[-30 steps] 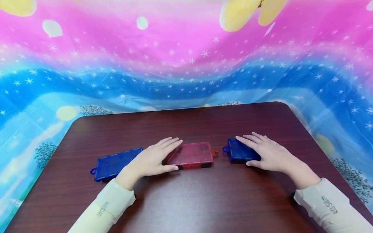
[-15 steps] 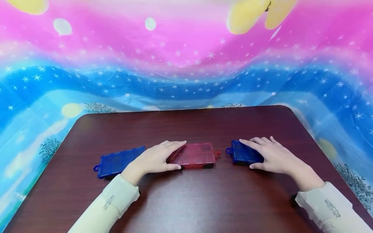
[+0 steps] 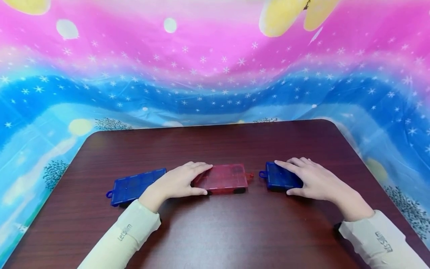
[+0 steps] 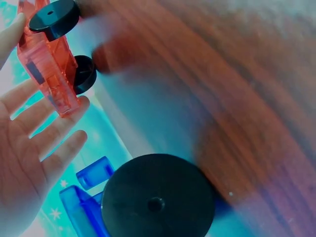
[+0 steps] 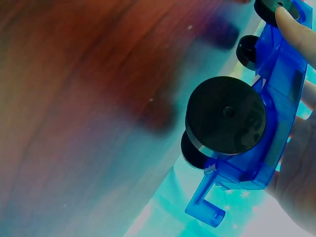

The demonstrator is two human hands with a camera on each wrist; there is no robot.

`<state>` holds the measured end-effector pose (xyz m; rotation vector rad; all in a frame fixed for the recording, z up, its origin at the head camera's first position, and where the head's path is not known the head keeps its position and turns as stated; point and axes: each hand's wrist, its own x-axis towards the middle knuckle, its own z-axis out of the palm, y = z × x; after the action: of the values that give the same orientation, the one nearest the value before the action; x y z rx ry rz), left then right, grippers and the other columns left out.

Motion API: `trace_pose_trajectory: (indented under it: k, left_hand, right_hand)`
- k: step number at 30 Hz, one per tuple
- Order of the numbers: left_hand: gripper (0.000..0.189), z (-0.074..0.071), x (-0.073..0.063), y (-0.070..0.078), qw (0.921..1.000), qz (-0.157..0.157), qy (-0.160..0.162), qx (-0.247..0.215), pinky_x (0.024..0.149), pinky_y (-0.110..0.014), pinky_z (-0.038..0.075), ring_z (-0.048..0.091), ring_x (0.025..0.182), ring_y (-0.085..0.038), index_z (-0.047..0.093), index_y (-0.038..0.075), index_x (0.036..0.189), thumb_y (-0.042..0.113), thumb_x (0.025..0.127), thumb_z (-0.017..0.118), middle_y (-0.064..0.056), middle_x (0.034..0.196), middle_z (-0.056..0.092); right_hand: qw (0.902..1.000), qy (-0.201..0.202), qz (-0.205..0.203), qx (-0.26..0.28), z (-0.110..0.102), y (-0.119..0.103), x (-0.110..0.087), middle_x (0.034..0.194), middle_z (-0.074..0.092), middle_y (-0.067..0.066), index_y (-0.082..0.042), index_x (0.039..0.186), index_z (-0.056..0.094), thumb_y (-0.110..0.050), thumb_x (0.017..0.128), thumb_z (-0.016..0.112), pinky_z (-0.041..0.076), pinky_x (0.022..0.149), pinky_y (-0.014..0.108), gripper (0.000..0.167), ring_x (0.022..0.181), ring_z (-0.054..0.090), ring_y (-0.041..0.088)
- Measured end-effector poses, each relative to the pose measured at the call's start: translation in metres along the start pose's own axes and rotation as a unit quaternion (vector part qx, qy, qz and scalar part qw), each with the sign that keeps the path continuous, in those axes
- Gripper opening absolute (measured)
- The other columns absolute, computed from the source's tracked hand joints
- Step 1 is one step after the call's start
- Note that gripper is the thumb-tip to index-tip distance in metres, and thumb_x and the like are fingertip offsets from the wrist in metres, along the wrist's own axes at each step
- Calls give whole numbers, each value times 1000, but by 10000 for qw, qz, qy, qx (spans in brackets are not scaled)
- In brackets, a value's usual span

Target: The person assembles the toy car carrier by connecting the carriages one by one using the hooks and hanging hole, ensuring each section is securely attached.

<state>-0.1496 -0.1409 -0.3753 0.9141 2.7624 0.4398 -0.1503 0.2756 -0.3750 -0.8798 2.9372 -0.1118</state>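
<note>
one red car point(image 3: 224, 178) pinched in left grip point(image 3: 177, 182), blue car point(image 3: 281, 177) in right grip point(image 3: 313, 180), each partly covered

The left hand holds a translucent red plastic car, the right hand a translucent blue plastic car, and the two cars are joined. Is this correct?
Not joined: the head view shows a gap between the red peg and blue ring. The left hand holds the red car, the right hand the blue car.

Left hand point(image 3: 178, 182), right hand point(image 3: 311, 179), backs upward; thumbs point(image 3: 199, 191) opposite fingers point(image 3: 203, 165)
</note>
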Motion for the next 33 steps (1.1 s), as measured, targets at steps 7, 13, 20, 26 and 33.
trace_pose_trajectory:
  k: [7,13,20,26,33]
  left_hand:
    - [85,-2,0,1,9999,-87,-99,-32,108,-48,46,47,137,-27,40,20,153,49,82,76,-5,153,46]
    - [85,-3,-1,3,9998,-137,-153,-75,108,-49,46,46,138,-28,40,19,153,48,82,77,-6,154,45]
    - [84,-3,0,3,9998,-87,-134,-77,109,-49,45,46,138,-28,40,18,153,48,83,76,-7,154,46]
    - [85,-2,0,2,9998,-74,-123,-104,110,-48,45,46,138,-28,39,18,153,48,83,76,-7,154,46]
    - [85,-1,-1,1,9997,-158,-159,-128,110,-47,44,45,140,-26,38,20,154,48,83,76,-5,155,44]
  right_hand:
    - [9999,45,-28,-109,-5,-6,0,135,57,15,-27,155,36,-43,79,81,40,105,65,90,126,53,37]
    - [9998,131,-100,-94,-10,-12,1,134,57,14,-26,155,36,-43,79,82,41,105,64,90,125,53,35]
    - [9995,216,-233,-4,-10,-16,5,133,58,14,-26,155,37,-40,79,82,40,105,65,89,123,54,35]
    - [9994,216,-286,14,-8,-18,8,134,57,14,-27,155,36,-41,80,82,42,105,63,89,123,54,35]
    - [9993,201,-323,62,-6,-21,12,135,57,14,-26,155,35,-42,80,81,44,103,61,89,123,54,34]
